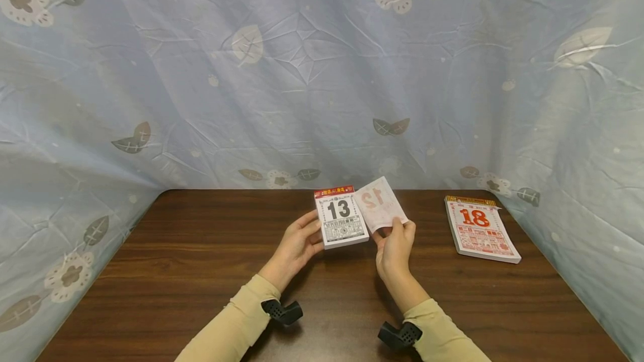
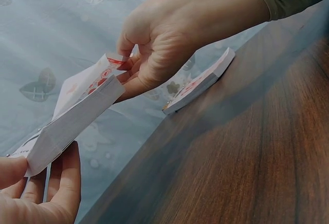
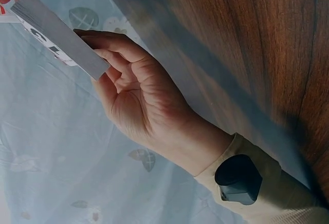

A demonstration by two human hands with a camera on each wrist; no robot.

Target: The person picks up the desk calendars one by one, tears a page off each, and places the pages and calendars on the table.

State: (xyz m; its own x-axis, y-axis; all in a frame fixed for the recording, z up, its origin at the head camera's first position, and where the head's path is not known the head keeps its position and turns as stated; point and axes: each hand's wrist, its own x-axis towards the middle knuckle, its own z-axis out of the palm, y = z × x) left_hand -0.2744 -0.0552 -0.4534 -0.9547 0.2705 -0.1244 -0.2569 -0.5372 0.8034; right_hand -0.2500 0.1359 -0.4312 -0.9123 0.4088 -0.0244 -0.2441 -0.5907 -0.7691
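My left hand [image 1: 298,246] holds a thick tear-off calendar pad [image 1: 340,217] tilted up off the table, its top page showing a black 13. My right hand [image 1: 395,246] pinches a loose-hanging page [image 1: 379,203] printed with a red 12, turned over to the right of the pad. In the left wrist view the pad [image 2: 72,124] rests against my left fingers [image 2: 64,183], and the right hand [image 2: 169,44] pinches the page [image 2: 90,80] above it. The right wrist view shows the pad's edge [image 3: 59,34] on my left hand [image 3: 139,100].
A second calendar pad [image 1: 480,229] showing a red 18 lies flat on the dark wooden table [image 1: 201,261] at the right. A pale blue flowered cloth [image 1: 302,71] hangs behind and at both sides of the table.
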